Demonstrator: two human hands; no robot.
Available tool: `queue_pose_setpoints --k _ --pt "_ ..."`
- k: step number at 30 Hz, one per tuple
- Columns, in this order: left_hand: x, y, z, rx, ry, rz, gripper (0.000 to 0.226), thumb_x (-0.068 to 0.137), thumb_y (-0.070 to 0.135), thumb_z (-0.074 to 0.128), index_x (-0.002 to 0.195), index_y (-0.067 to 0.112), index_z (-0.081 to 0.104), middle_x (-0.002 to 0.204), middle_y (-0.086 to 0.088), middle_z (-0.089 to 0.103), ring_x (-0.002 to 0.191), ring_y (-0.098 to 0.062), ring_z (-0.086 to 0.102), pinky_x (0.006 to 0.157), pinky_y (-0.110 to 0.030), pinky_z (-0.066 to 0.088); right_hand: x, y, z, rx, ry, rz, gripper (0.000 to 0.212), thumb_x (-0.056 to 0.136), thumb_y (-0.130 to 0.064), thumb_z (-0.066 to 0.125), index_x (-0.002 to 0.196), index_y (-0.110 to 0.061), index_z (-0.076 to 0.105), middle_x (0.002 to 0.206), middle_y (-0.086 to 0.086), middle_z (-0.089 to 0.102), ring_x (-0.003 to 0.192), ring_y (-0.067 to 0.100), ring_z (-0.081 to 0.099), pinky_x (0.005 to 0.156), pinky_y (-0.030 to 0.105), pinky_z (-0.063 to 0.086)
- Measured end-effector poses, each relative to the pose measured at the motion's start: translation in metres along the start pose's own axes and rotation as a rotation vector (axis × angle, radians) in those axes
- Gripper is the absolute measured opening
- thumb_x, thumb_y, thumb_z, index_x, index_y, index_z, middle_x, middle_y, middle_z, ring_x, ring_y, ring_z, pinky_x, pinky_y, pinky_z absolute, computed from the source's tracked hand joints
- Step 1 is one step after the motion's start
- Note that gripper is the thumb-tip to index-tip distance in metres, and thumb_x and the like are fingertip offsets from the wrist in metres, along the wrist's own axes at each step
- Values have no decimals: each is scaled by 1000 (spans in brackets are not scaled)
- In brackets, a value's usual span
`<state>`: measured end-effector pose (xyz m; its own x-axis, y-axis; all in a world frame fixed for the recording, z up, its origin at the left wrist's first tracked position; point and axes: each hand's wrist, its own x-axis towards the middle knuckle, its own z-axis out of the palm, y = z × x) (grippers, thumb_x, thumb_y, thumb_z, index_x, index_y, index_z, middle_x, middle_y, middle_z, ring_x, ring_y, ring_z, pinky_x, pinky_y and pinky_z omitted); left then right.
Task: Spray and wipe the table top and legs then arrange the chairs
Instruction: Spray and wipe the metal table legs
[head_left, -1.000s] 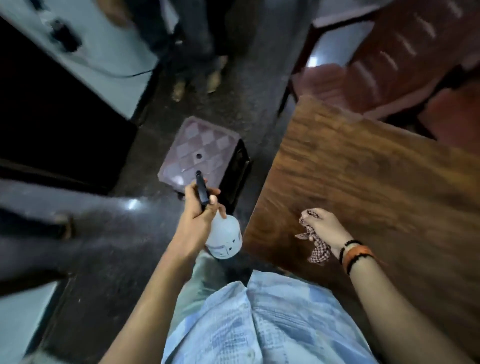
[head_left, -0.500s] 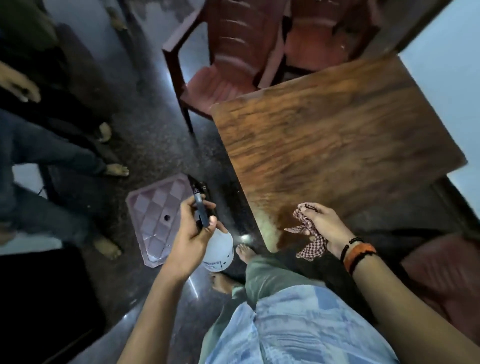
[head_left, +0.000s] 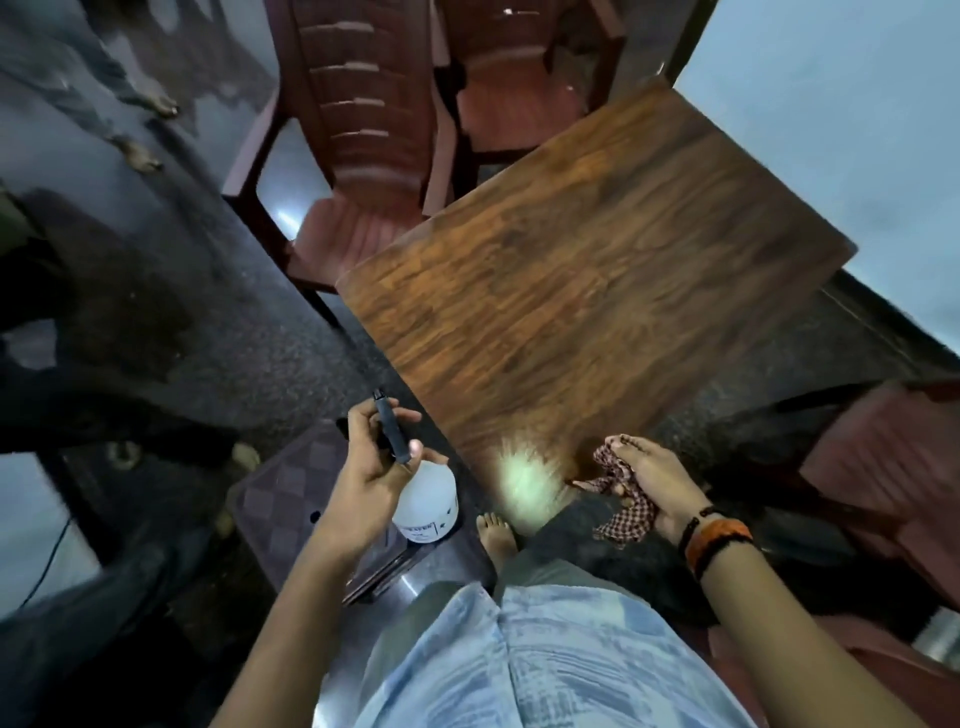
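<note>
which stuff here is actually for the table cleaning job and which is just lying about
For the job: spray bottle in the left hand; checked cloth in the right hand; wooden table; red chairs.

Lying about: checkered stool; cable on the floor.

Both hands' fingers (head_left: 631, 447) curled, gripping
</note>
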<state>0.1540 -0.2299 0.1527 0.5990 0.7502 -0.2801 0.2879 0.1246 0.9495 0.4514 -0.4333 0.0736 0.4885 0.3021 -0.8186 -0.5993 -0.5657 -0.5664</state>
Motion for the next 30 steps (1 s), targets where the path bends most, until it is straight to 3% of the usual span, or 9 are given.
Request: queue_pose_setpoints --k 4,8,12,14,17,20,23,27,30 --pt "23 14 10 46 -82 59 35 110 10 56 137 13 35 131 -13 52 100 -40 77 97 -48 61 3 -5 -13 36 36 -1 17 108 -20 63 116 -15 77 104 4 84 80 21 77 66 30 58" --pt "44 27 21 84 -153 101 38 111 3 56 141 10 34 135 -13 52 99 -41 77 98 -45 62 2 -3 -21 118 46 -2 19 109 -22 62 118 -18 78 114 5 82 105 30 77 98 51 62" --pt "63 35 34 113 -188 112 36 112 5 54 144 15 38 135 -14 54 91 -40 73 94 -40 59 -14 -2 -12 82 89 -123 17 109 -24 63 118 -23 77 119 1 79 110 22 75 96 45 62" --pt "69 36 41 135 -188 142 31 114 15 52 141 27 43 125 -8 57 82 -30 64 89 -41 56 -20 -1 -3 79 117 -193 16 109 -25 63 116 -25 78 119 0 79 110 19 75 97 46 62" --pt "74 34 46 168 -152 138 30 117 14 44 136 37 45 125 -6 56 75 -22 52 83 -41 53 -32 -4 14 136 120 -239 16 109 -26 63 117 -26 77 120 0 79 111 18 75 97 42 62" --pt "76 28 42 210 -175 147 21 118 20 43 133 36 44 117 -6 55 75 -24 52 82 -46 52 -40 -4 33 180 114 -240 17 109 -28 63 119 -28 77 120 -2 79 113 19 75 102 46 60" --pt "74 18 28 223 -260 125 21 118 24 44 139 20 42 104 -1 53 76 -25 51 79 -40 52 -49 -4 58 239 119 -247 17 108 -32 64 117 -32 79 122 -4 79 116 21 75 105 49 59" --pt "72 10 5 272 -407 78 47 116 21 49 155 6 28 108 -8 46 86 -19 49 80 -35 48 -71 -12 90 436 108 -254 21 110 -29 61 125 -21 74 120 0 81 95 25 76 87 45 64" --pt "71 3 -21 339 -469 78 68 110 26 57 164 28 17 132 -10 43 104 -23 49 92 -40 50 -93 -9 114 553 96 -271 24 111 -28 60 128 -15 71 122 6 79 64 21 62 52 30 56"
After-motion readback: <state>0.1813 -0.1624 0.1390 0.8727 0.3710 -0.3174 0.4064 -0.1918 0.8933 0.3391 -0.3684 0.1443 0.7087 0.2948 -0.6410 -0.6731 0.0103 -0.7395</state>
